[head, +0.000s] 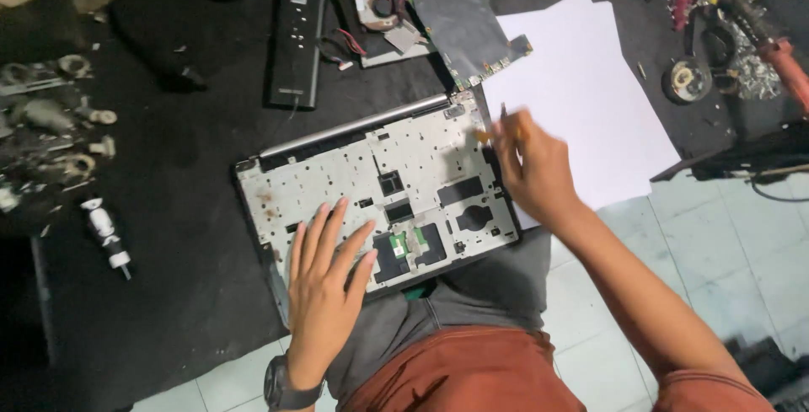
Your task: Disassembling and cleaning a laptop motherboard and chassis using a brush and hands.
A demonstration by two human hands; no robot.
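Chassis: the stripped white-and-black plastic laptop base [379,189] lies underside-up across my lap and the edge of the black floor mat [194,210], with its keyboard frame and cut-outs exposed
Axis: its long side runs from lower left to upper right, the silver hinge bar [354,124] on the far edge pointing away from me
Left hand: my left hand [324,281] lies flat with fingers spread on the near left part of the chassis, pressing it down; a dark wristwatch [286,388] sits on that wrist
Right hand: my right hand [533,172] is blurred at the right end of the chassis, fingers closed round a thin dark-tipped tool [504,117] that I take for a small screwdriver
Step, as I judge it: working at a fastener near the right hinge corner; I would keep the left palm firm so the base does not rock, hold the tool upright on the screw head, and turn slowly
Beside it: white paper sheets [581,83] lie just right of the chassis, under my right hand
Further out: a grey-shielded circuit board [459,20] and a fan assembly with red wires [375,12] lie beyond the hinge, a long black battery bar [295,45] to their left
Edges: loose metal parts [59,117] at far left, cluttered tools [725,24] at top right, pale floor tiles [725,252] at lower right
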